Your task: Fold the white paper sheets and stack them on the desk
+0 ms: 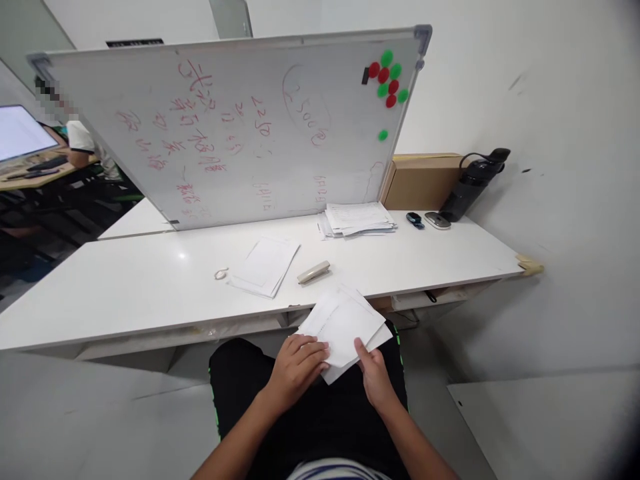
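Several white sheets of paper (345,327) are over my lap, fanned unevenly at the desk's front edge. My left hand (299,367) is closed on their near left side, fingers on top and the thumb hidden. With its thumb on top and fingers underneath, my right hand (374,373) pinches the lower right side. A beige stapler (314,273) lies on the white desk (165,280) just beyond the sheets. To its left rests a small loose stack of papers (267,265).
A whiteboard (225,133) with red writing and magnets stands along the desk's back. Near its right end are a thicker paper stack (359,219), a mouse (437,221), a dark watch (415,219), a cardboard box (423,183) and a black bottle (473,187). A small white coiled item (221,273) lies left.
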A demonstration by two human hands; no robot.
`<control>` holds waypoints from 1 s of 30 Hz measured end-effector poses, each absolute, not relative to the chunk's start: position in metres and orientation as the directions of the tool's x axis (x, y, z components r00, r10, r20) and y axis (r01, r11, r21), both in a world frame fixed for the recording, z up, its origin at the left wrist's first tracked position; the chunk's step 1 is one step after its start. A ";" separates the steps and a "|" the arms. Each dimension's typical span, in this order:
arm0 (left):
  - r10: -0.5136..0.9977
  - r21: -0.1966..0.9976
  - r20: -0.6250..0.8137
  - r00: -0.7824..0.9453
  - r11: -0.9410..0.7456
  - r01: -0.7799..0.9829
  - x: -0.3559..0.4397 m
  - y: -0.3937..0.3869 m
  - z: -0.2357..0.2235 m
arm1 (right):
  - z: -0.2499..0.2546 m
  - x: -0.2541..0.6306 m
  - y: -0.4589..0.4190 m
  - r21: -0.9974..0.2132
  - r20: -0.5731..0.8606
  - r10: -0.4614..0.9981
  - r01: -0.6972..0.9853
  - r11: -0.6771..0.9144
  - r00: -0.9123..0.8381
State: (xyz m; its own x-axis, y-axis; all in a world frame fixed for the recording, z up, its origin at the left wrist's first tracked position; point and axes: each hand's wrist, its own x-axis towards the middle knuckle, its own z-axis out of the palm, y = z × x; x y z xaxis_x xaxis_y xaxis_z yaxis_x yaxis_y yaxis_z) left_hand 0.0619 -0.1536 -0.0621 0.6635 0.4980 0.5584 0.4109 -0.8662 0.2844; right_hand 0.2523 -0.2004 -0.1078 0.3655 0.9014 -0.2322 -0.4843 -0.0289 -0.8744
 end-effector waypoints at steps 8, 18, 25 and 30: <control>0.946 0.904 0.154 0.287 -0.252 0.346 0.069 -0.173 -0.080 | -0.082 0.253 -0.201 -0.802 -0.288 0.856 -0.596 0.029 0.429; 0.955 0.946 -0.257 0.147 0.279 -0.166 0.075 -0.171 -0.076 | -0.099 0.255 -0.210 -0.808 -0.297 0.926 -0.578 -0.113 0.234; 0.993 0.975 -0.072 0.090 0.052 0.215 0.044 -0.155 -0.065 | -0.090 0.298 -0.194 -0.906 -0.167 0.945 -0.421 -0.035 0.280; 0.987 0.934 0.125 0.100 -0.151 0.323 0.043 -0.140 -0.037 | -0.058 0.304 -0.180 -0.999 0.003 0.986 0.049 -0.005 0.165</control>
State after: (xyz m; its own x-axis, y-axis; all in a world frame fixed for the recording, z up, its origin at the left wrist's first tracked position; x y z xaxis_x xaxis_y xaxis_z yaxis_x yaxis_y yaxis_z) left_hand 0.0428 -0.1397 -0.0375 0.1000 0.9871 0.1250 0.3229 -0.1510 0.9343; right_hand 0.3037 -0.1797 -0.0582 0.1648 0.9863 0.0028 0.0490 -0.0054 -0.9988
